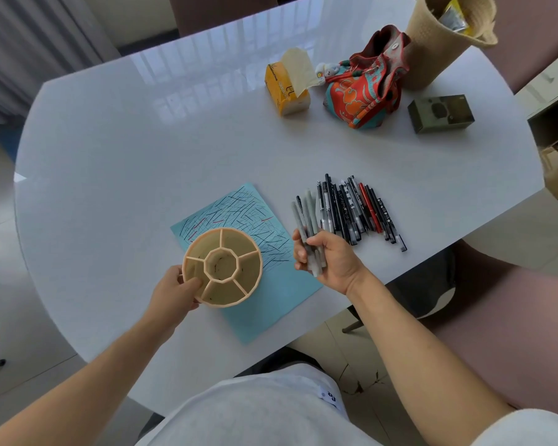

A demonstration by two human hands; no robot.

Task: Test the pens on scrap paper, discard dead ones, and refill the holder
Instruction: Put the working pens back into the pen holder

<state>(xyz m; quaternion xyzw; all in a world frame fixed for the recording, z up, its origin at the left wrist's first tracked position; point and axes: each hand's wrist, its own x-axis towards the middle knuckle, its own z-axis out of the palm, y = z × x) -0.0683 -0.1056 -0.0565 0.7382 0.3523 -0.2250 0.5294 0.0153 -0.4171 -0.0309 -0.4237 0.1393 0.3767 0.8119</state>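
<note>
A round peach pen holder [223,267] with a centre cell and several outer cells stands over the blue scrap paper [280,294], which is covered in ink strokes. Its cells look empty. My left hand [174,289] grips the holder's near-left rim, thumb inside a cell. My right hand [327,259] holds a bunch of grey pens [306,220] upright-ish just right of the holder, above the paper's right edge. A pile of black, white and red pens [358,210] lies on the white table to the right.
At the back right of the white table [142,156] sit a yellow tissue pack [287,88], an orange patterned cloth bag [364,88], a woven basket [444,37] and a dark green box [441,113]. The table's edge runs close to my body.
</note>
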